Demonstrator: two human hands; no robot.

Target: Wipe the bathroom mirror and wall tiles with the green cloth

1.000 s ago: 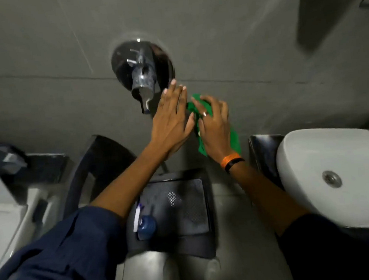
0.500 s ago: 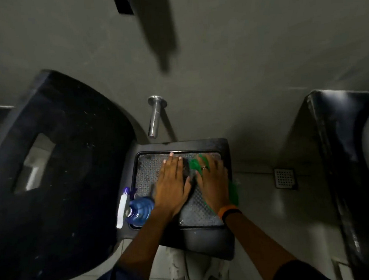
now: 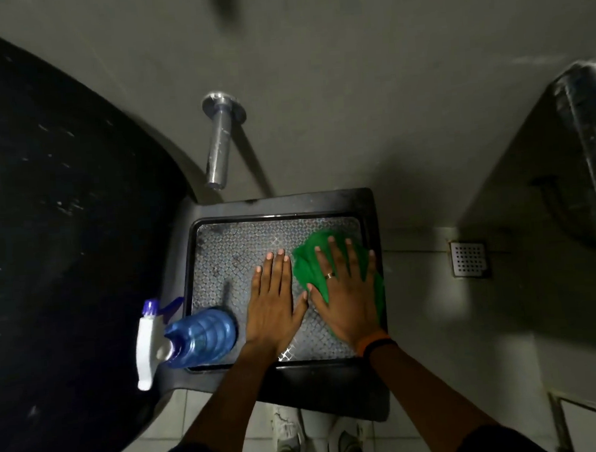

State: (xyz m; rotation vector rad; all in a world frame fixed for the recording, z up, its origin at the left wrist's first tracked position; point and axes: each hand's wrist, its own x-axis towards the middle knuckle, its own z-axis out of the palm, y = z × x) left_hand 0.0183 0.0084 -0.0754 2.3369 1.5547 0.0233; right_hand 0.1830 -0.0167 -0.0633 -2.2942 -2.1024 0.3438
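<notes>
The green cloth (image 3: 308, 257) lies crumpled under my right hand (image 3: 347, 301), which presses flat on it with fingers spread. A ring and an orange and black wristband are on that hand. My left hand (image 3: 271, 298) lies flat and open just beside it, thumbs nearly touching, holding nothing. Both hands are over the patterned top of a black stool (image 3: 288, 205); I cannot tell how firmly they rest on it. The grey wall tiles (image 3: 350, 81) fill the upper part of the view. No mirror is in view.
A blue spray bottle (image 3: 198, 335) with a white trigger lies on the stool's left edge. A chrome spout (image 3: 219, 150) juts from the wall above. A large black curved object (image 3: 59, 207) stands left, a dark counter (image 3: 590, 134) right, a floor drain (image 3: 468, 259) between.
A second ago both hands pressed the cloth on the wall by the chrome tap. The view and hands have dropped to the stool, and the right hand has spread wider over the cloth.
</notes>
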